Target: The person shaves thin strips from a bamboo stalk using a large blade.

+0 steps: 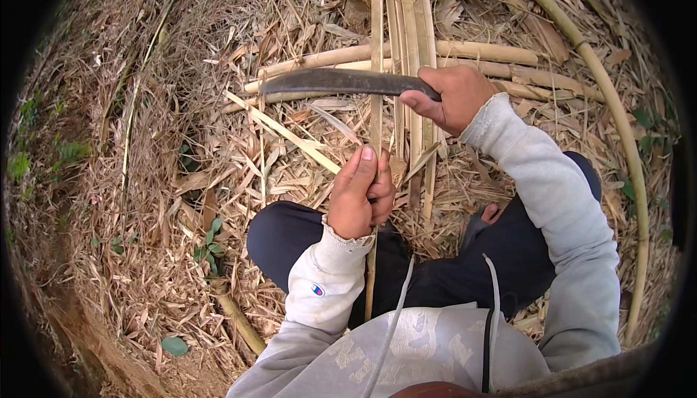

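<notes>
My right hand [459, 96] is closed around the near end of a machete [327, 81]. Its dark, slightly curved blade points left and crosses over a long, narrow bamboo strip [376, 120]; whether the edge touches the strip I cannot tell. Lower down, my left hand [363, 186] pinches that strip with the thumb on top. From there the strip runs away from me to the far edge of view, and its near end passes down over my lap. Beside it, to the right, lie several wider split bamboo strips [417, 27].
Several cut bamboo poles [488, 52] lie crosswise under the strips. A long bent pole [617, 107] curves along the right side. Pale shavings and dry leaves [239, 136] cover the ground. My bent legs [508, 260] frame the near side, and another bamboo piece [239, 319] lies at lower left.
</notes>
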The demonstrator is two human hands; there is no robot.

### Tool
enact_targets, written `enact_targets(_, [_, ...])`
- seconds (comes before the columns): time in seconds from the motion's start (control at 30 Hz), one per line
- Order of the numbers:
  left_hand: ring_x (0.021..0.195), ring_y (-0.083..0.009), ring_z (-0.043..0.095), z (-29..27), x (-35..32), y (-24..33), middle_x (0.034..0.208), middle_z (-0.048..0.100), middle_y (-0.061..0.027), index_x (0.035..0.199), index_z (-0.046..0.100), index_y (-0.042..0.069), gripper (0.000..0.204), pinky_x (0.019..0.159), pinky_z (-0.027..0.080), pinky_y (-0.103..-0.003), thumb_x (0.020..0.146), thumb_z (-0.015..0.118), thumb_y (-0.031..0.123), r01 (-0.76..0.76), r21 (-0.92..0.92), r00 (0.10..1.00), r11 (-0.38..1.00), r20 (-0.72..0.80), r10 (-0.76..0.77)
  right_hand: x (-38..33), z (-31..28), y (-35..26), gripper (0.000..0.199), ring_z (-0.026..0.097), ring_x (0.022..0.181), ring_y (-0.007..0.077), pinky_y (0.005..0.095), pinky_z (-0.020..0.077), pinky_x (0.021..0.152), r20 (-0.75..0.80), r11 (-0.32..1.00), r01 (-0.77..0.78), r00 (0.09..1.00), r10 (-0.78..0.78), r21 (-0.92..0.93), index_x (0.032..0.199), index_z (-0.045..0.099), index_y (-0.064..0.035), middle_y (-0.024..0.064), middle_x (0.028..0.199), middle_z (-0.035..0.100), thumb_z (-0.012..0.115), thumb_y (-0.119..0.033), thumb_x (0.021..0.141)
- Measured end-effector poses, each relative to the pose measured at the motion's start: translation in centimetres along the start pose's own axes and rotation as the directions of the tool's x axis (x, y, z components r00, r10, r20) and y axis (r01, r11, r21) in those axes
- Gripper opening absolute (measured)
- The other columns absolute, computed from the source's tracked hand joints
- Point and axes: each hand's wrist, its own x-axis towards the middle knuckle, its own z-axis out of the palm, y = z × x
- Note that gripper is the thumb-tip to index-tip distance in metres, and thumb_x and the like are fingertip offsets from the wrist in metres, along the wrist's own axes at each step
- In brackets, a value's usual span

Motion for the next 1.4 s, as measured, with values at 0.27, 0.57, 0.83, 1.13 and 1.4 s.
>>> enact_targets(0.27, [0.040, -0.0054, 0.017, -0.3, -0.4, -0.3, 0.058, 0.026, 0.0047, 0.091, 0.043, 0.011, 0.027, 0.035, 0.014, -0.023, 0.104, 0.032, 0.033, 0.029, -0.018, 0.999, 0.999, -0.025, -0.030, -0.3, 0.3, -0.8, 0.064, 0.060, 0.059, 0.0356, 0.0432, 0.0485, 0.056, 0.060, 0.988, 0.148, 0.988, -0.145, -0.048, 0.072, 0.055, -0.0059, 0.0138, 0.058, 0.055, 0.046, -0.067, 0.087])
enact_targets(0.57, [0.040, -0.0053, 0.018, -0.4, -0.8, -0.6, 0.057, 0.026, 0.0045, 0.089, 0.042, 0.011, 0.029, 0.035, 0.014, -0.023, 0.104, 0.032, 0.033, 0.052, -0.034, 0.998, 0.998, -0.024, -0.053, 0.4, 0.5, 0.2, 0.074, 0.055, 0.052, 0.0316, 0.0419, 0.0474, 0.056, 0.019, 0.998, 0.056, 0.998, -0.057, 0.040, 0.073, 0.058, -0.0045, 0.0146, 0.056, 0.053, 0.033, -0.073, 0.088])
enact_targets(0.83, [0.041, -0.0048, 0.018, -0.2, -0.7, -0.2, 0.058, 0.027, 0.0045, 0.089, 0.042, 0.011, 0.028, 0.035, 0.015, -0.023, 0.104, 0.033, 0.032, 0.054, -0.037, 0.998, 0.998, 0.026, -0.053, 0.7, 0.3, 0.9, 0.073, 0.049, 0.052, 0.0293, 0.0412, 0.0453, 0.057, 0.031, 0.991, 0.083, 0.996, -0.086, 0.108, 0.069, 0.056, -0.0039, 0.0140, 0.053, 0.049, 0.033, -0.070, 0.090])
enact_targets(1.13, [0.039, -0.0054, 0.023, -0.1, 0.4, -0.5, 0.058, 0.033, 0.0022, 0.095, 0.047, 0.009, 0.028, 0.034, 0.018, -0.021, 0.104, 0.034, 0.032, 0.082, 0.069, 0.990, 0.994, -0.120, -0.074, 3.7, -3.0, 6.1, 0.069, 0.035, 0.032, 0.0102, 0.0278, 0.0353, 0.036, 0.182, 0.320, -0.502, 0.719, 0.671, 0.803, 0.081, 0.062, 0.0022, -0.0023, 0.042, 0.032, 0.056, -0.066, 0.083])
enact_targets(1.4, [0.043, -0.0123, 0.044, 2.1, 0.8, -1.4, 0.066, 0.050, -0.0059, 0.111, 0.047, 0.002, 0.043, 0.041, 0.039, -0.025, 0.104, 0.027, 0.039, 0.070, 0.153, 0.997, 0.986, 0.001, -0.071, 1.9, -1.2, 0.9, 0.050, 0.034, 0.033, 0.0081, 0.0263, 0.0307, 0.033, 0.304, 0.252, -0.430, 0.857, 0.416, 0.867, 0.106, 0.062, 0.0066, -0.0028, 0.044, 0.035, 0.066, -0.040, 0.088])
